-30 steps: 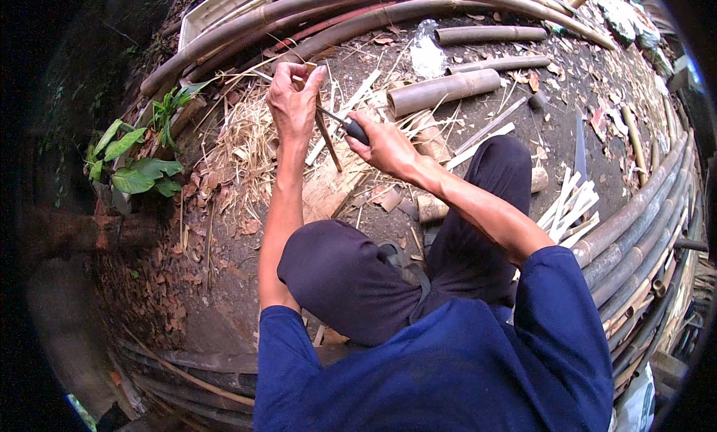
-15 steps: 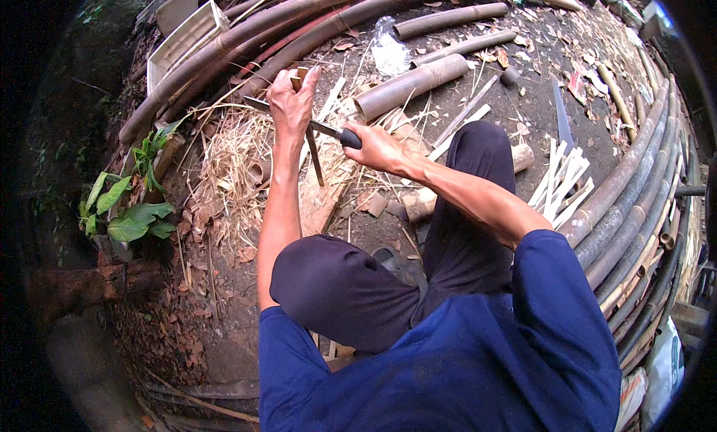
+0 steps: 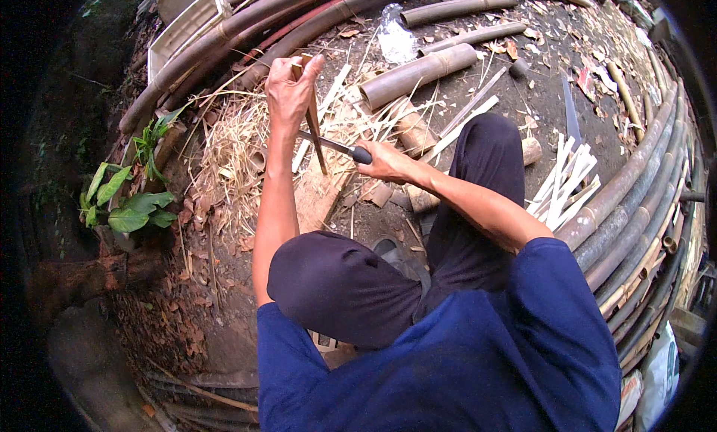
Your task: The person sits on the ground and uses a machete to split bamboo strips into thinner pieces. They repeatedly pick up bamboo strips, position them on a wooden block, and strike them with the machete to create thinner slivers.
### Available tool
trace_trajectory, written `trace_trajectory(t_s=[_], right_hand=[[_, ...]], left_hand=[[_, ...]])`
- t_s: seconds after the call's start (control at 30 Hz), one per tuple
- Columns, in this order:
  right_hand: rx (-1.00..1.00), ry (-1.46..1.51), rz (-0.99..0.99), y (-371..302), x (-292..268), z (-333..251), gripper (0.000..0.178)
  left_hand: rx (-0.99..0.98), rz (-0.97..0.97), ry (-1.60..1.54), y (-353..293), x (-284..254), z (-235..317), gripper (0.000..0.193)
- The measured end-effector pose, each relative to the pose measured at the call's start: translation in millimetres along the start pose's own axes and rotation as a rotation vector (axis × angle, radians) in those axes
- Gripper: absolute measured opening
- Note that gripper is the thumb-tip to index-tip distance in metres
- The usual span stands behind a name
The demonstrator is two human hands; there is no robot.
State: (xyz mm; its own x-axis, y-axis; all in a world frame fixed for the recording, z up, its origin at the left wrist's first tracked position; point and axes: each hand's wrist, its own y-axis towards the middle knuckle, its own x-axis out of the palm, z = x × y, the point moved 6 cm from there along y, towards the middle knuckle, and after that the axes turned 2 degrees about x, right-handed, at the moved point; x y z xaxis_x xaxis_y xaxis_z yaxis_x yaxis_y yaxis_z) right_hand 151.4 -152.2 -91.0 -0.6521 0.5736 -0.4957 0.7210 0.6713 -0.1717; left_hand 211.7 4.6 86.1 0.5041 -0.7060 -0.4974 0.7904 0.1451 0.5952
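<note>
The fingers of the left hand [image 3: 287, 88] close around the upper end of a thin bamboo strip [image 3: 314, 126], holding it nearly upright so that its lower end bears on a flat wooden block [image 3: 317, 197] lying on the ground. The fingers of the right hand [image 3: 385, 162] wrap tightly round the dark handle of a knife [image 3: 336, 147], whose blade lies across the strip just below the left hand; this placing appears to let the blade bear down along the strip while the block takes the load. The block lies just ahead of the person's knees, within easy reach of both arms. Left of the block spreads a heap of pale shavings and dry grass [image 3: 231, 152], probably waste from the cutting. Beyond the block lie short bamboo sections [image 3: 418, 73], and farther off, long bamboo poles [image 3: 246, 29] curve along the edge of the work area. Right of the block, past the right knee, a bundle of pale split slats [image 3: 564, 182] lies together, apparently set aside in one place.
</note>
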Motion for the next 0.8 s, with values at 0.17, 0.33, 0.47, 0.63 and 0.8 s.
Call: trace_trajectory(t_s=[0.17,0.33,0.47,0.63,0.8], right_hand=[[-0.014,-0.067,0.077,4.7,-4.7,10.0,0.041],[0.072,-0.252,0.078,5.7,-6.9,-5.0,0.036],[0.008,-0.056,0.016,-0.3,27.5,35.8,0.030],[0.041,-0.429,-0.046,5.1,21.1,36.5,0.037],[-0.028,0.033,-0.172,-8.0,43.3,44.2,0.032]], left_hand=[[-0.211,-0.050,-0.508,-7.3,32.6,-32.1,0.040],[-0.067,0.185,-0.394,-10.8,20.0,-60.7,0.047],[-0.128,0.141,-0.438,-8.0,27.7,-44.2,0.049],[-0.122,0.160,-0.300,-9.5,12.2,-52.4,0.050],[-0.323,0.331,-0.694,-17.3,-47.9,-74.5,0.041]])
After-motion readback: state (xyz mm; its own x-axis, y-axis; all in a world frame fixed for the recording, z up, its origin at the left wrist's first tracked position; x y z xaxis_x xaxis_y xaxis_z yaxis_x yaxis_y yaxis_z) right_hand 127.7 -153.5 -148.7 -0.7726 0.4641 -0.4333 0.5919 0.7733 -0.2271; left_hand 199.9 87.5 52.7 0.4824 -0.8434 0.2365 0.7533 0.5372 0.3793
